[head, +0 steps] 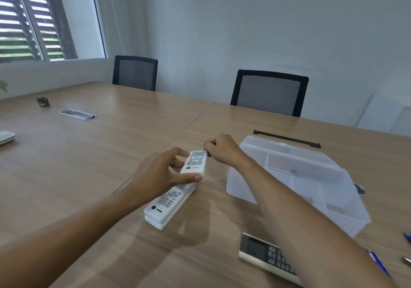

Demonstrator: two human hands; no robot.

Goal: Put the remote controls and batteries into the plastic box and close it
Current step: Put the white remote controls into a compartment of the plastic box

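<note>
My left hand [160, 174] grips a small white remote [195, 162] lifted just above the table. Below it lies a longer white remote [170, 203] flat on the wood. My right hand [222, 150] is closed on something small and dark at the far end of the small remote; it is too blurred to name. A translucent plastic box [295, 183] stands open to the right, partly behind my right forearm. Its lid is not in sight. A dark remote with grey keys [266, 256] lies near the front edge, half covered by my forearm.
A black strip [287, 138] lies behind the box. Blue pens [378, 263] lie at the right edge. A metal cable port [78, 114], a small dark object [43, 101] and a white device [5, 137] sit at the left. Two black chairs [270, 92] stand at the far side.
</note>
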